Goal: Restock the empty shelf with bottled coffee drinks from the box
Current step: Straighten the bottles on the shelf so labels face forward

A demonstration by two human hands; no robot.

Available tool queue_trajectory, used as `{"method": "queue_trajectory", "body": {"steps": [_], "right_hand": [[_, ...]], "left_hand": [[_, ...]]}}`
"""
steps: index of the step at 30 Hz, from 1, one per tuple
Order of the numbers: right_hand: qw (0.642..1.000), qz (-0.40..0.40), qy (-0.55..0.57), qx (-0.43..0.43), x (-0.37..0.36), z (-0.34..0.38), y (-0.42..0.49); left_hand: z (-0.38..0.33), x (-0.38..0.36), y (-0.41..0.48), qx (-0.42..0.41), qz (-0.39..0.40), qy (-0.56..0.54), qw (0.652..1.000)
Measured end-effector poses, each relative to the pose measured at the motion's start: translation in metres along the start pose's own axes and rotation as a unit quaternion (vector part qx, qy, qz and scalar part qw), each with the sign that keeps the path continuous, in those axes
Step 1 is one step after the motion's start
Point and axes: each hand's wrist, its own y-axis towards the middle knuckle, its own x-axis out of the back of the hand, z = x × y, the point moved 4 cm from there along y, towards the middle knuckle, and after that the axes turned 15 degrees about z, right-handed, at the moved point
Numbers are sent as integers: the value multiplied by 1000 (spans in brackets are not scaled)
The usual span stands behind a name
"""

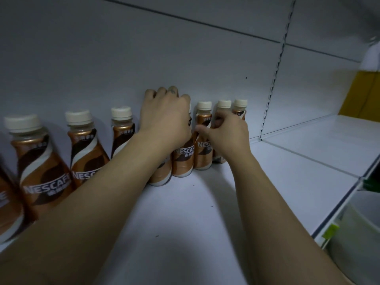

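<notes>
Several brown and white coffee bottles (46,169) with cream caps stand in a row along the back wall of the white shelf (185,219). My left hand (164,118) is closed over the tops of two bottles (183,161) in the middle of the row, hiding their caps. My right hand (228,134) sits just right of it, fingers curled against the neck of the neighbouring bottle (202,145). Two more bottles (239,109) stand behind my right hand. The box is not in view.
A slotted upright (271,89) divides this bay from the shelf bay to the right (320,145). A yellow object (364,95) sits at the far right. Below the shelf edge at lower right is a pale container (357,239) with a green tag.
</notes>
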Motion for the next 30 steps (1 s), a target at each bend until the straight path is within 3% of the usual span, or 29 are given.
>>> {"method": "queue_trajectory", "body": {"steps": [3, 6, 14, 20, 30], "right_hand": [[996, -58, 66, 6, 14, 4, -3], [993, -62, 98, 4, 26, 12, 5], [992, -126, 32, -8, 57, -8, 40], [1000, -11, -19, 20, 15, -42, 33], [999, -46, -21, 11, 7, -43, 42]], "left_hand": [[2, 1, -1, -4, 12, -12, 1000], [7, 5, 0, -22, 15, -25, 999], [4, 5, 6, -49, 18, -35, 998], [-7, 1, 10, -73, 4, -9, 997], [-37, 5, 36, -38, 22, -12, 999]]}}
